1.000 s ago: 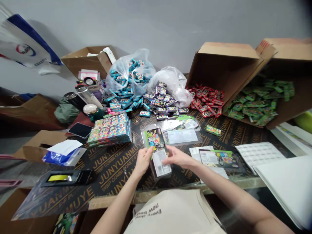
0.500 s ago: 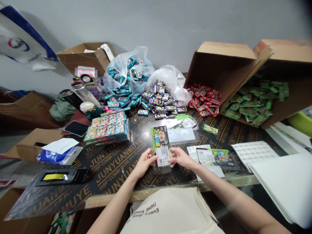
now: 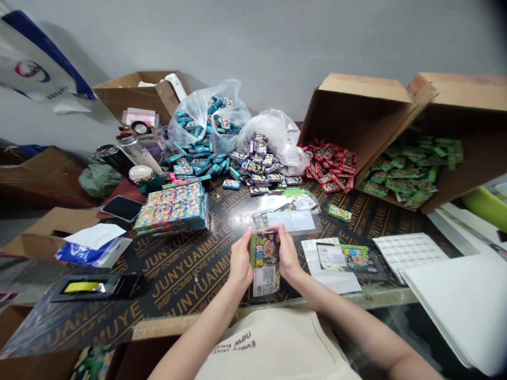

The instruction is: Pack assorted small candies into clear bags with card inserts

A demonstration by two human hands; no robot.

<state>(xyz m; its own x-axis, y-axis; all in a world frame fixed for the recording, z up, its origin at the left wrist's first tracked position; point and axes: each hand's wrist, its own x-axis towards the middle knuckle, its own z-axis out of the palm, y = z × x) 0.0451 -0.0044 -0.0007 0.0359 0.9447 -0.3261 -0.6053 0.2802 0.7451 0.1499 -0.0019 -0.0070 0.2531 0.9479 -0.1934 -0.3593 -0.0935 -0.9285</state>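
Observation:
Both my hands hold one clear-sleeved printed card pack (image 3: 265,262) upright over the near edge of the dark table (image 3: 186,269). My left hand (image 3: 240,259) grips its left side, fingers curled round the edge. My right hand (image 3: 288,253) grips the right side and top corner. The pack has a green and black picture on top and a white label below. Just beyond it lie several empty clear sleeves (image 3: 291,219) and a similar pack (image 3: 350,257) to the right.
A stack of colourful packs (image 3: 174,207) lies left of centre. Bags of blue (image 3: 206,132) and purple (image 3: 261,158) packets sit behind. Tipped cardboard boxes spill red (image 3: 332,166) and green (image 3: 407,171) packets. White sheets (image 3: 467,301) lie at right, a tape dispenser (image 3: 95,287) at left.
The pack came toward me from lying tilted on the table to being held upright between both hands, which moved from its lower end to its sides.

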